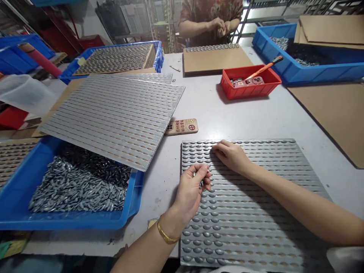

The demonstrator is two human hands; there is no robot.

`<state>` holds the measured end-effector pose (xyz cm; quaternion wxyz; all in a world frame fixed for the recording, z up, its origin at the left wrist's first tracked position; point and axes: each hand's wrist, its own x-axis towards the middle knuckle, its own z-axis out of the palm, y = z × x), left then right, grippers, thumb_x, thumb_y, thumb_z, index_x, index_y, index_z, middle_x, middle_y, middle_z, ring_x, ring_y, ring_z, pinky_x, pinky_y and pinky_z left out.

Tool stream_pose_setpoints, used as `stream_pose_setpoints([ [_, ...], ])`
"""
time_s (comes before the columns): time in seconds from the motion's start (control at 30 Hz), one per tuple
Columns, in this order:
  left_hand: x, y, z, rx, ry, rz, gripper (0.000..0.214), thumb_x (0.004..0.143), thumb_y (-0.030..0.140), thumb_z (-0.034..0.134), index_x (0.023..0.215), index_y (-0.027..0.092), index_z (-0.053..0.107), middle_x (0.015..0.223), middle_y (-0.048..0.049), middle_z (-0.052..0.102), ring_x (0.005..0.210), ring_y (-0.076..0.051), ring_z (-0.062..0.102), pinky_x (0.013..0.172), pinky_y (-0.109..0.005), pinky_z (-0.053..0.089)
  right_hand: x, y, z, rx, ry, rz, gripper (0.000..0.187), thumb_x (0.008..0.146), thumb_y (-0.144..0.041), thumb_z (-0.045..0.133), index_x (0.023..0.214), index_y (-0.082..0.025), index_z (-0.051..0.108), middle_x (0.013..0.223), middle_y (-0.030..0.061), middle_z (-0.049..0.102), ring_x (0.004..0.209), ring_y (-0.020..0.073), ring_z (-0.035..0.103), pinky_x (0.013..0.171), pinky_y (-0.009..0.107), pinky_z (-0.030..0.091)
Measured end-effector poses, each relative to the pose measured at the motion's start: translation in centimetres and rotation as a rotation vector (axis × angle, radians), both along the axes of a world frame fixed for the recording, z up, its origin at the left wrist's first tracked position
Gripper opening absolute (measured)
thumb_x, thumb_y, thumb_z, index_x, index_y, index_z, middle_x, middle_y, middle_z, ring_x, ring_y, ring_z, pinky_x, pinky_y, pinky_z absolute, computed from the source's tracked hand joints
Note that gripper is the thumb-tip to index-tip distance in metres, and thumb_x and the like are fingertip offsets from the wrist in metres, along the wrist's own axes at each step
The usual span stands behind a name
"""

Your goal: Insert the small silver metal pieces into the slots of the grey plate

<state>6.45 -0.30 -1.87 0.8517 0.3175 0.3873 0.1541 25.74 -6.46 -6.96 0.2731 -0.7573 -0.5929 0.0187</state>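
Observation:
A grey ridged sheet (241, 204) lies flat on the white table (159, 227), with rows of small oval grey metal pieces (204, 235) seated along it. My left hand (192, 187), with a gold bangle on its wrist, hovers over the sheet's left edge and pinches a few small metal pieces between its fingertips. Across the upper left rows, my right hand (231, 156) rests its fingertips on the pieces. I cannot tell whether those fingers hold one.
To the left, a blue bin (71, 222) holds loose grey pieces, partly under a tilted filled sheet (113, 121). A phone (182, 127) lies beside it. Farther off are a red tray (250, 91), another blue bin (284, 64), cardboard sheets, and a co-worker's hands (218, 28).

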Motion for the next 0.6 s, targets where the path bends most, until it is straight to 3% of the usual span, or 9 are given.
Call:
stream_pose_setpoints([
  [0.27,0.0,0.1,-0.1,-0.011,-0.012,0.015,0.026,0.074,0.027,0.076,0.096,0.014,0.07,0.086,-0.006,0.068,0.071,-0.01,0.061,0.065,-0.021,0.05,0.3,0.4,-0.1,-0.041,-0.001,-0.02,0.016,0.087,-0.015,0.052,0.088,-0.019,0.068,0.09,0.0062,0.064,0.076,0.0173,0.061,0.068,0.027,0.047],
  [0.37,0.0,0.1,-0.1,0.002,-0.009,0.026,0.022,0.075,0.025,0.075,0.092,0.014,0.067,0.086,-0.0062,0.069,0.073,-0.011,0.062,0.067,-0.023,0.051,0.1,0.2,0.5,-0.022,0.032,-0.019,0.014,0.087,-0.016,0.053,0.091,-0.019,0.067,0.09,0.0059,0.063,0.073,0.0162,0.06,0.067,0.027,0.048],
  [0.47,0.0,0.1,-0.2,0.018,-0.005,0.036,0.02,0.075,0.028,0.076,0.083,0.015,0.063,0.08,-0.0036,0.067,0.068,-0.009,0.059,0.063,-0.021,0.05,-1.2,-0.8,2.2,0.027,0.265,0.032,0.012,0.089,-0.023,0.057,0.096,-0.018,0.065,0.089,0.005,0.064,0.069,0.0146,0.059,0.061,0.027,0.048],
  [0.6,0.1,0.2,-0.5,0.038,-0.03,0.05,0.021,0.074,0.029,0.076,0.082,0.015,0.063,0.071,0.0009,0.059,0.062,-0.007,0.052,0.054,-0.017,0.043,-3.7,-2.1,4.4,0.019,0.697,0.166,0.013,0.088,-0.029,0.06,0.097,-0.02,0.066,0.089,0.0041,0.066,0.079,0.0162,0.062,0.062,0.026,0.051],
])
